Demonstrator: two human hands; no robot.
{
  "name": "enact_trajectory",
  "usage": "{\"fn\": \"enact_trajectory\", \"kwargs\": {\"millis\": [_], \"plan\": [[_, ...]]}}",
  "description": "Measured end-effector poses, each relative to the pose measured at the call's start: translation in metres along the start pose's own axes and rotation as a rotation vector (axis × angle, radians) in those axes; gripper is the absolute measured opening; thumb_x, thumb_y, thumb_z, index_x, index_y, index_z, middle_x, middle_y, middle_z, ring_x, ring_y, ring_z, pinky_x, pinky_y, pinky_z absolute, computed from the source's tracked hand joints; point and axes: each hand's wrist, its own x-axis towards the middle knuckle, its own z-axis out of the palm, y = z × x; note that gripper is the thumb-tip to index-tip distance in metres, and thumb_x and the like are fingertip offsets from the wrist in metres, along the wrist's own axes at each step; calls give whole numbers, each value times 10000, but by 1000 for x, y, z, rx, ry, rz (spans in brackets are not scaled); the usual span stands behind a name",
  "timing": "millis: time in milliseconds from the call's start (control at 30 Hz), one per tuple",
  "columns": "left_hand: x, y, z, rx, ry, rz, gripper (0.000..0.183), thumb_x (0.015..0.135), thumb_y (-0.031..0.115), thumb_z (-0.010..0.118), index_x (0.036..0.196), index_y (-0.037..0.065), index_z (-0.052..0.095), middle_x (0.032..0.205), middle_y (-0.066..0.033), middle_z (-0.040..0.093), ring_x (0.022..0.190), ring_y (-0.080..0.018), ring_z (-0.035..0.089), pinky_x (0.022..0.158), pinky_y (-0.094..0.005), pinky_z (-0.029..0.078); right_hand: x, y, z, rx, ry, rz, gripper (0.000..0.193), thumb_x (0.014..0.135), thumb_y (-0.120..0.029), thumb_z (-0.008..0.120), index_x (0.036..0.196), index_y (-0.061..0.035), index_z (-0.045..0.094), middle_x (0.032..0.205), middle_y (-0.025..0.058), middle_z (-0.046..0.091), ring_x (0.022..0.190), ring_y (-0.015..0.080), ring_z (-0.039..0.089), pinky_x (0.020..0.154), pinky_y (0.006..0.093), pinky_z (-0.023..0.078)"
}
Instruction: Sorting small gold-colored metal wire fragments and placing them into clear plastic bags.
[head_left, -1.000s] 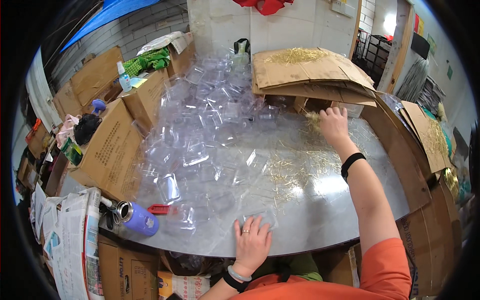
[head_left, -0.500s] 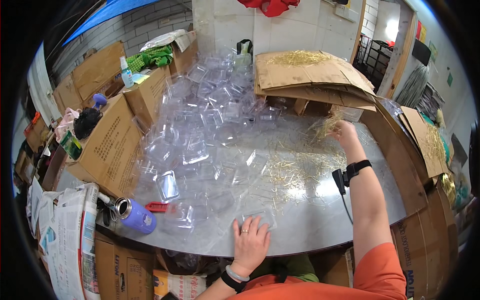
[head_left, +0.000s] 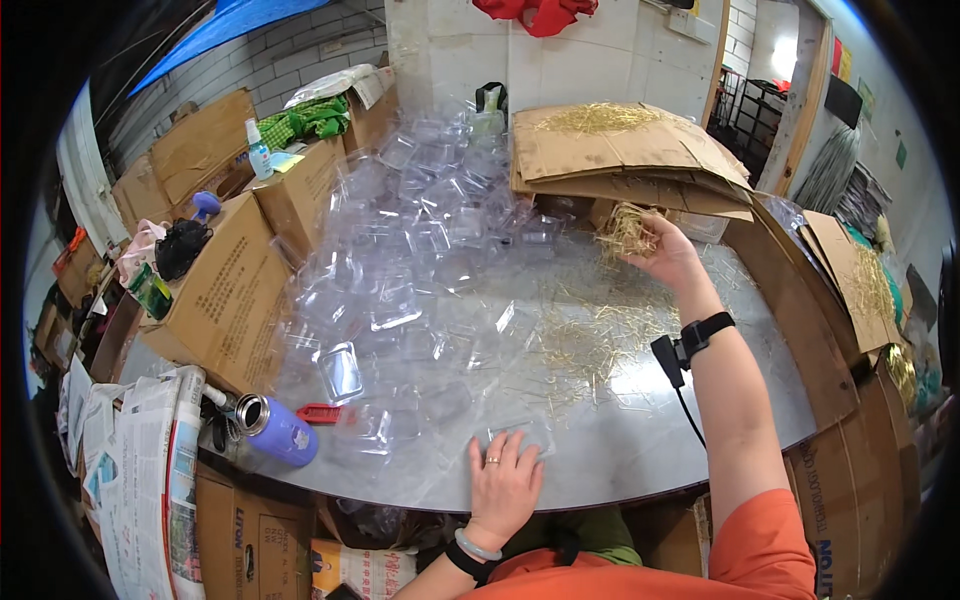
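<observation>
Near the front edge of the table, my left hand (head_left: 503, 483) lies with its fingers spread, the tips on a clear plastic tray (head_left: 520, 437). My right hand (head_left: 665, 250) reaches to the far side, its fingers closed round a loose bunch of thin gold strips (head_left: 628, 231). That bunch is held in front of the opening under a cardboard cover (head_left: 630, 155). Below my right hand, more gold strips (head_left: 600, 345) lie scattered over the grey tabletop. A large heap of clear plastic trays (head_left: 430, 230) spreads to the left of both hands.
A purple flask (head_left: 277, 432) without its lid and a red brush-like tool (head_left: 320, 413) lie at the front left. Cardboard boxes (head_left: 222, 295) wall the left side; a cardboard panel (head_left: 790, 300) borders the right. A spray bottle (head_left: 258, 150) stands on a box.
My right hand has moved left and slightly up with the bunch of gold strips, turning it more into view. My left hand has stayed in place on the tray.
</observation>
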Motion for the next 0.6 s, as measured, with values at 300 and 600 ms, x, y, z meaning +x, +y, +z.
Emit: {"fn": "enact_trajectory", "kwargs": {"millis": [300, 600], "plan": [[0, -1, 1, 7, 9, 0, 277, 881, 226, 729, 1123, 102, 673, 1299, -105, 610, 1252, -310, 523, 1114, -606, 301, 10, 44, 69, -683, 40, -285, 248, 982, -183, 640, 1174, -28, 614, 1005, 60, 663, 879, 148, 641, 722, 345, 567], [1, -1, -1, 2, 16, 9, 274, 863, 213, 734, 1109, 104, 682, 1290, -101, 612, 1251, -305, 528, 1095, -621, 315, 39, 122, 118, -1365, -337, -997, 242, 869, -98, 656, 1096, -56, 729, 1134, 190, 718, 1082, 388, 677, 948, 452, 534]]}}
